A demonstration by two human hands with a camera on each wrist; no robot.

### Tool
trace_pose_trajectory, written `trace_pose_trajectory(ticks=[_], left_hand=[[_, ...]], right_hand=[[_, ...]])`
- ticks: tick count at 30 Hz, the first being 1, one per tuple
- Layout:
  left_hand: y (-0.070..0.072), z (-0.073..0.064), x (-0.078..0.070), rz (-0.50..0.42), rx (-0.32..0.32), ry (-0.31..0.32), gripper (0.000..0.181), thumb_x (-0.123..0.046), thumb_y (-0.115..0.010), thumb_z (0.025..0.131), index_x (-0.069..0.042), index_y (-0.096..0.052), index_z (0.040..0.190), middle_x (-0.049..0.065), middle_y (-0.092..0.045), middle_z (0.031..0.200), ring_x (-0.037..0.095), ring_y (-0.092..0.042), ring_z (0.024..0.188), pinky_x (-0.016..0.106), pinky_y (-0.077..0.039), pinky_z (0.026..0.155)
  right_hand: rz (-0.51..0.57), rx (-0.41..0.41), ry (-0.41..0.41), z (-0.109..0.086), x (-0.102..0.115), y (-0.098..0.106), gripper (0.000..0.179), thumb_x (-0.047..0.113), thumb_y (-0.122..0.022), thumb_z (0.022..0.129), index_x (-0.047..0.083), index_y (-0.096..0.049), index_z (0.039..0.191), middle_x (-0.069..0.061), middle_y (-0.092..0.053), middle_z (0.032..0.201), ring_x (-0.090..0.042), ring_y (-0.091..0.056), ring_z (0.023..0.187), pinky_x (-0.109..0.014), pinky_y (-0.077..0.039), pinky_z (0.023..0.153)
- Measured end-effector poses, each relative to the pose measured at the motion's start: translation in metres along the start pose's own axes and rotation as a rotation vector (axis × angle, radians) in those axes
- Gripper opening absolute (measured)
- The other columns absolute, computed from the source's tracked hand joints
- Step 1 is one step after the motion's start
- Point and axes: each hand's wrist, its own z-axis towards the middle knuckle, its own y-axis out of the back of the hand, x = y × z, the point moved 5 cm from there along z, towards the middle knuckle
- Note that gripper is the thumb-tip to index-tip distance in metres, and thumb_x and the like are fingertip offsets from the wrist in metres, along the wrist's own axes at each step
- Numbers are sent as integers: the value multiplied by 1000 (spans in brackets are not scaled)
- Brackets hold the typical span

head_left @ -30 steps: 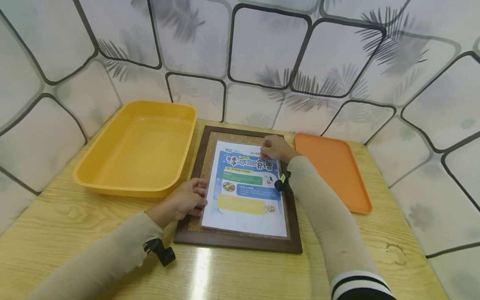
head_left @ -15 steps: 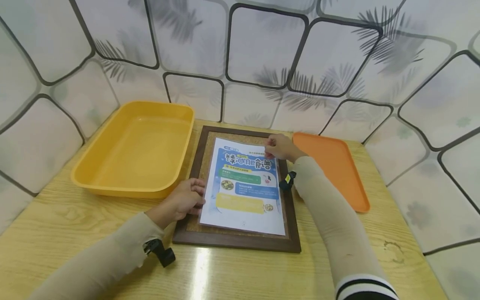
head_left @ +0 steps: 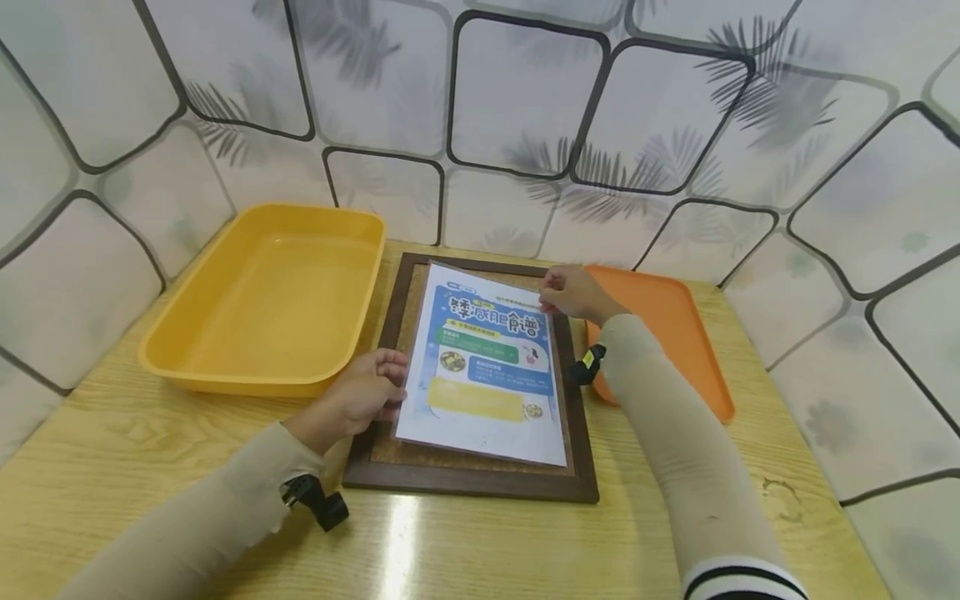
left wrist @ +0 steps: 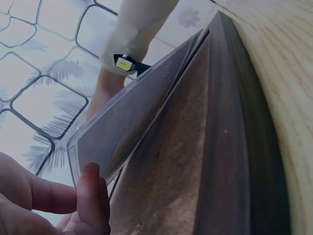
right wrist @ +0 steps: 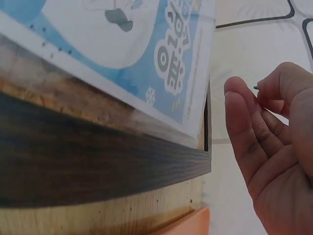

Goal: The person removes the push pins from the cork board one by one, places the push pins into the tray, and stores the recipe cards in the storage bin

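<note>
A laminated poster sheet [head_left: 480, 433], blue and white with coloured blocks, tilts over a cork board [head_left: 405, 452] in a dark brown frame [head_left: 468, 486]. My left hand [head_left: 360, 392] holds the sheet by its left edge; in the left wrist view, the fingertips [left wrist: 89, 188] meet the edge and a gap shows between sheet and cork. Beside the sheet's top right corner is my right hand [head_left: 573, 292]. In the right wrist view, its thumb and index finger pinch a tiny green piece [right wrist: 256, 87], mostly hidden by the fingers.
A deep yellow tray [head_left: 262, 387] stands left of the board on the wooden table [head_left: 480, 550]. To the right, partly behind the right forearm, lies a flat orange tray [head_left: 675, 325]. A patterned wall [head_left: 525, 92] closes off the back and sides.
The sheet's left side has risen, its top left corner shifting up over the frame's top. My right hand has moved slightly right, off the sheet's top right corner. The left hand stays at the left edge.
</note>
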Motion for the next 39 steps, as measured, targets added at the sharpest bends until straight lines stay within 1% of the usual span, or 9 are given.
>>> trace_pose_trajectory(ticks=[3, 7, 11, 14, 22, 28, 32, 36, 39], left_hand=[[1, 0, -2, 1, 2, -8, 46, 17, -48, 88, 3, -40, 131, 18, -50, 117, 21, -53, 80, 27, -51, 53], [3, 0, -4, 9, 1, -18, 47, 17, -49, 88, 2, -40, 131, 17, -50, 117, 20, -52, 80, 27, -51, 54], [6, -1, -8, 3, -7, -33, 47, 17, -49, 87, 2, -40, 131, 15, -49, 115, 18, -50, 78, 26, -49, 53], [9, -2, -11, -4, -8, -45, 47, 17, -48, 88, 3, -40, 131, 15, -49, 117, 18, -50, 79, 26, -49, 53], [14, -6, -22, -22, 0, -58, 46, 17, -47, 90, 2, -37, 133, 17, -46, 122, 19, -54, 82, 26, -51, 55], [19, -10, -30, -51, 11, -80, 48, 18, -45, 91, 4, -34, 135, 17, -41, 124, 18, -51, 80, 24, -50, 53], [24, -12, -35, -39, 8, -94, 48, 16, -45, 92, 3, -34, 137, 17, -41, 125, 20, -51, 84, 24, -50, 55], [29, -15, -40, -30, 16, -121, 47, 15, -44, 93, 4, -32, 137, 18, -40, 126, 21, -49, 88, 25, -50, 58], [33, -17, -43, -33, 24, -150, 47, 16, -44, 92, 6, -31, 136, 17, -39, 125, 19, -49, 85, 24, -50, 57]], right_hand=[[-7, 4, -2, -3, -2, 4, 14, 13, -54, 97, 0, -57, 102, -16, -66, 93, -25, -68, 82, -37, -56, 75], [-17, -10, -3, -6, -4, 9, 14, 14, -57, 96, 1, -58, 100, -14, -67, 90, -24, -67, 81, -40, -55, 77], [7, -14, 9, -9, -7, 12, 12, 13, -55, 95, 1, -56, 98, -14, -68, 89, -26, -68, 80, -42, -55, 78], [31, -13, 17, -9, -8, 14, 11, 11, -55, 96, 0, -54, 97, -16, -68, 90, -27, -68, 81, -43, -55, 78], [48, -36, 22, -15, -13, 22, 9, 8, -57, 95, 0, -53, 93, -17, -67, 93, -25, -68, 83, -44, -55, 81], [64, -48, 32, -20, -14, 27, 10, 7, -59, 91, 0, -53, 88, -14, -66, 86, -22, -67, 79, -42, -56, 78], [106, -48, 71, -23, -14, 29, 9, 4, -58, 87, -1, -52, 82, -12, -64, 78, -20, -64, 70, -41, -56, 72], [144, -40, 94, -26, -14, 32, 10, 2, -57, 87, -2, -51, 80, -10, -62, 74, -18, -62, 66, -40, -56, 69], [172, -37, 97, -30, -12, 34, 12, 1, -58, 88, -2, -50, 81, -10, -60, 76, -17, -62, 67, -33, -56, 66]])
